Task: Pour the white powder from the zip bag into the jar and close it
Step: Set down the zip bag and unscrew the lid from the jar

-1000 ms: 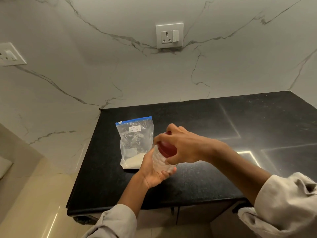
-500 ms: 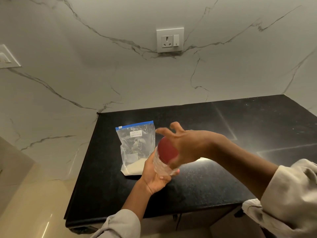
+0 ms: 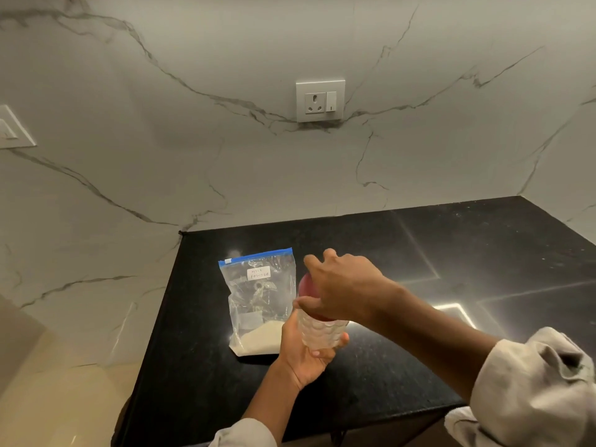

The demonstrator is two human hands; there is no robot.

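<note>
I am looking down from a head-worn camera at a black polished stone counter (image 3: pixel 403 253) set into a corner of white marble wall with grey veins.

My left hand (image 3: pixel 304 356) comes up from below and is wrapped around the lower body of a small clear jar with a dimpled, textured surface (image 3: pixel 321 330), fingers curled round its far side, holding it just above the counter near the front edge. My right hand (image 3: pixel 342 285) reaches in from the right and sits over the top of the jar, thumb and fingers curled down around a red round lid (image 3: pixel 304 285); only a sliver of the lid shows at the left of the palm. The index finger is lifted. I cannot tell whether the lid is screwed on or loose.

Just to the left of the jar, touching or nearly touching my left hand, a clear plastic zip bag with a blue seal strip (image 3: pixel 261 295) lies on the counter. Its white label is handwritten "milk powder". The white powder (image 3: pixel 256 341) is gathered in the bag's near end.

On the wall behind, a white socket plate with a switch (image 3: pixel 320 101) is mounted.
</note>
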